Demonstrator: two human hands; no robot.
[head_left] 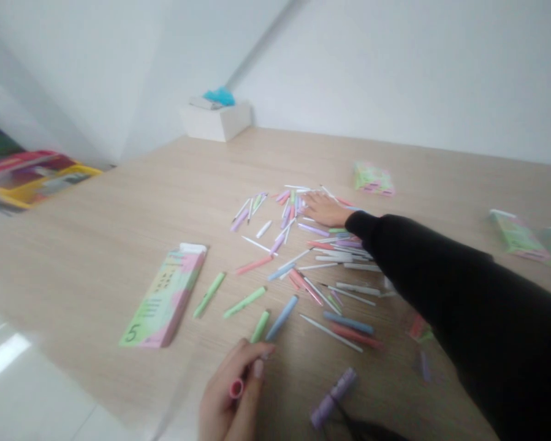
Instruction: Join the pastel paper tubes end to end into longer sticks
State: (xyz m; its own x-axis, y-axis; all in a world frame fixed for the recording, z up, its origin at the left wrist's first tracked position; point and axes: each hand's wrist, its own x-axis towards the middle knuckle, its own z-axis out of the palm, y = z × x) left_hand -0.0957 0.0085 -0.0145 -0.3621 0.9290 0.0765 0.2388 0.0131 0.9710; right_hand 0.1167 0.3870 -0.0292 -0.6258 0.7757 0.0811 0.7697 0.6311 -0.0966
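Note:
My left hand (pixel 231 392) is at the bottom of the view, with its fingers closed around a pink pen (pixel 236 388) whose end shows. Just beyond it lie a green pen (pixel 260 326) and a pale blue pen (pixel 281 318). My right hand (pixel 325 209) stretches far across the table in a black sleeve (pixel 440 288), lying flat and open on a loose heap of pastel pens and white pen pieces (pixel 303 257). A pastel box marked 5 (pixel 165 297) lies left of the pens, and a lilac pen (pixel 333 398) sits near the table's front.
The light wood table (pixel 132 208) meets white walls at the back. Further pastel boxes (pixel 373 179) (pixel 516 236) lie to the right. A white box (pixel 215 120) with a blue item stands in the far corner, and a yellow tray (pixel 45 187) sits beyond the left edge.

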